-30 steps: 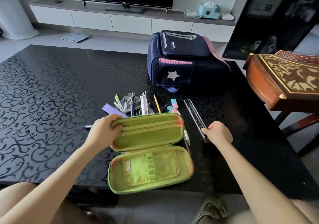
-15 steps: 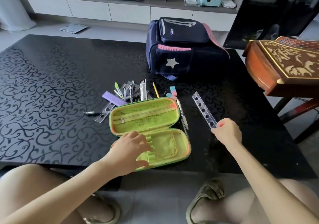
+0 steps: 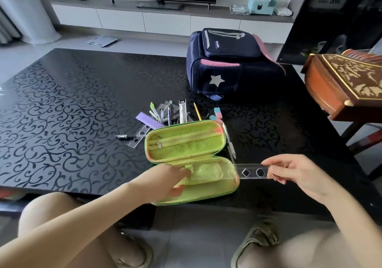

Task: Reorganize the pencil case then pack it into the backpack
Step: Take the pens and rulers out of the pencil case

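An open green pencil case (image 3: 186, 143) lies on the black table near its front edge, lid half propped toward the back. My right hand (image 3: 297, 174) pinches the right end of a clear stencil ruler (image 3: 252, 172), which lies level with its left part over the case's lower half. My left hand (image 3: 169, 180) rests on that lower half, fingers lifting its inner green flap. Behind the case lies a pile of loose stationery (image 3: 171, 112): pens, a pencil, a purple ruler, erasers. A navy and pink backpack (image 3: 229, 65) with a white star lies at the table's back.
A second clear stencil ruler (image 3: 139, 135) and a black pen (image 3: 125, 137) lie left of the case. A white pen (image 3: 229, 141) lies along its right side. A carved wooden instrument (image 3: 349, 81) stands at the right. The patterned table (image 3: 62, 112) reaches far left.
My right hand lifted the clear ruler off the table, turned it level and brought its left end over the case. My left hand moved from the lid down to the lower half's flap.
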Tool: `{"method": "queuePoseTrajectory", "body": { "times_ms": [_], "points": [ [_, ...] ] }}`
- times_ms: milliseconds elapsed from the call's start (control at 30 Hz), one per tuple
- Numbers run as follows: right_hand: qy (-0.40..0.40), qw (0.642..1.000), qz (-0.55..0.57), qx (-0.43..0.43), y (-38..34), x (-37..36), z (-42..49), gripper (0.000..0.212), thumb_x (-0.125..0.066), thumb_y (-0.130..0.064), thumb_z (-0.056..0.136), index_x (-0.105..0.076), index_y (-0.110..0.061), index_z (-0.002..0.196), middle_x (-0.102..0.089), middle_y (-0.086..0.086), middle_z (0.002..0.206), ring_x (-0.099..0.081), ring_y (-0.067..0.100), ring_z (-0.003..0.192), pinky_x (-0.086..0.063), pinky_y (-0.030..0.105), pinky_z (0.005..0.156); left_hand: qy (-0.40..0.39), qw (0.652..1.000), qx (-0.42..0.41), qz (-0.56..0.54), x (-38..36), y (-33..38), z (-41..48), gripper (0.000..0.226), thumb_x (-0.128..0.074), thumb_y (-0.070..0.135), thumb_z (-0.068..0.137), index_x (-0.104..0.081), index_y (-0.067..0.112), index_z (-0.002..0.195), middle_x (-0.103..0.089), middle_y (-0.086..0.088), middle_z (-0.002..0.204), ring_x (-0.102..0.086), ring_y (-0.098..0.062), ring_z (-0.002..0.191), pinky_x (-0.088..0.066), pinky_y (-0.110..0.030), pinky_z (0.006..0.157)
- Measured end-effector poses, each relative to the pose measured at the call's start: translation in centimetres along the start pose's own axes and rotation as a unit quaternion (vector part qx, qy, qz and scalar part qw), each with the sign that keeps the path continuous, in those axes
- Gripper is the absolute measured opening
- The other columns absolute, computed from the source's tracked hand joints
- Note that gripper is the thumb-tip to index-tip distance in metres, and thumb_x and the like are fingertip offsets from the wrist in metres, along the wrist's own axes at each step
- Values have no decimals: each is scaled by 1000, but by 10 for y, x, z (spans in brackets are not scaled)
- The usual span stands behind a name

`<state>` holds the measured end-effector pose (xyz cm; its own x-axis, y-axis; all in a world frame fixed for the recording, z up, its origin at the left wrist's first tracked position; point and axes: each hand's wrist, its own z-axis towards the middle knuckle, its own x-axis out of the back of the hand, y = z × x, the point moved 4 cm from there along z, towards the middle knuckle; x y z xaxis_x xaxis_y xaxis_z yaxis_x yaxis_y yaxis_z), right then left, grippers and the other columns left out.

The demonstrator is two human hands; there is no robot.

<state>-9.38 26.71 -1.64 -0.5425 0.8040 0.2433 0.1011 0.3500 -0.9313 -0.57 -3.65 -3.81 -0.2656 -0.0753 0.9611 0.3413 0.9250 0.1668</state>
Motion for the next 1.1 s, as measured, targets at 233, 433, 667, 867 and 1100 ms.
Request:
{"method": "queuePoseTrajectory", "body": {
  "times_ms": [233, 433, 667, 867, 1100],
  "points": [
    [13, 986, -163, 44, -27, -39, 26, 25, -68, -8, 82, -75, -31, 85, -74, -9, 76, -67, 0, 71, -46, 6, 66, 214, 946, 125, -207, 31, -39, -2, 20, -56, 21, 90, -66, 14, 106, -72, -2, 91, -65, -23, 77, -50, -30, 69],
    [-1, 947, -315, 59, -23, -105, 50, 14, -72, -27, 78, -64, -35, 85, -65, -18, 79, -58, -1, 76, -42, 16, 64, 259, 919, 165, -247, 27, -46, 4, 18, -56, 15, 89, -69, 14, 102, -71, 1, 96, -56, -12, 73, -38, -12, 60],
    [39, 811, -555, 180, -29, -132, 45, 11, -65, -26, 86, -74, -24, 90, -67, -9, 85, -43, 14, 81, -30, 26, 75, 253, 914, 172, -266, 26, -49, 7, 19, -57, 18, 89, -68, 16, 104, -68, 8, 95, -55, -7, 80, -38, -15, 66],
    [177, 837, -423, 299, -89, -135, 35, 7, -76, -13, 75, -73, -19, 73, -70, -9, 68, -58, 12, 66, -47, 26, 63, 291, 870, 226, -326, 32, -80, -20, 18, -58, 33, 88, -70, 20, 84, -68, 9, 72, -62, -8, 69, -46, -22, 65],
    [95, 842, -442, 295, -123, -209, 100, 17, -67, -26, 84, -73, -16, 96, -73, -1, 91, -58, 20, 88, -43, 33, 82, 305, 856, 375, -184, 11, -139, -43, 19, -62, 22, 83, -68, 6, 77, -63, -7, 81, -57, -29, 75, -43, -31, 62]
  ]
}}
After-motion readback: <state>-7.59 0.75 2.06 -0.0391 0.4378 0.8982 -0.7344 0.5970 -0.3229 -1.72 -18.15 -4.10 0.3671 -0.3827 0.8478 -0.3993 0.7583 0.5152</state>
